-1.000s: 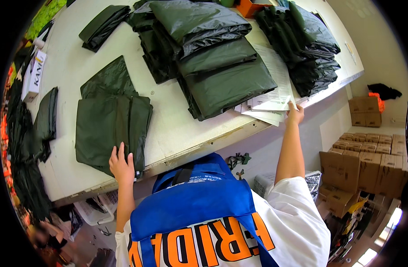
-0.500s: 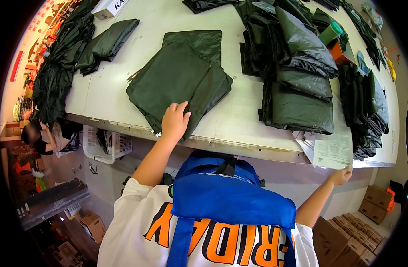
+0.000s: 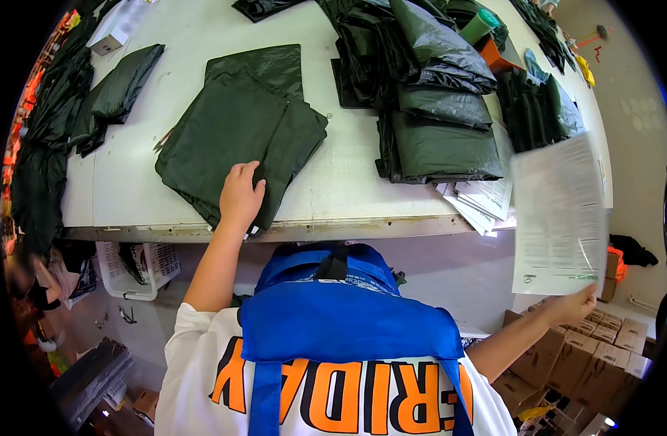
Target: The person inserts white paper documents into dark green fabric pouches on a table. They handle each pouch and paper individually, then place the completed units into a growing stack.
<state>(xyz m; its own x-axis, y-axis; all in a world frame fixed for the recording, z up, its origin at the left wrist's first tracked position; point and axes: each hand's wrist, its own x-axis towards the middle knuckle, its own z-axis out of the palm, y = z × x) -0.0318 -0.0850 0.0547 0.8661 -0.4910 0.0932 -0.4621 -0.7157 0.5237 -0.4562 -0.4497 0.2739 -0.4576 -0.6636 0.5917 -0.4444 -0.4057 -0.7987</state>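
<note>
A dark green folded garment [image 3: 224, 138] with a zip line lies askew on the table, its lower corner at the front edge. Under its far side shows another piece of dark green fabric [image 3: 286, 65]. My left hand [image 3: 240, 190] rests on the garment near that lower corner, fingers extended and gripping nothing. Out past the table's front edge on the right, my right hand [image 3: 575, 307] pinches the bottom corner of a whitish, glossy printed plastic bag [image 3: 551, 218], which stands up from the fingers. Similar printed sheets [image 3: 482, 200] lie under the dark pile.
Piles of dark green folded garments [image 3: 446, 145] fill the table's right side. A green cylinder [image 3: 479, 25] and an orange box [image 3: 500, 57] sit behind them. More dark garments [image 3: 119, 87] lie left. Below are a white basket [image 3: 159, 269] and, at right, cardboard boxes [image 3: 595, 363].
My right hand has pulled the printed bag out from beside the pile, to the right and off the table. The view has shifted right; my left hand remains on the garment.
</note>
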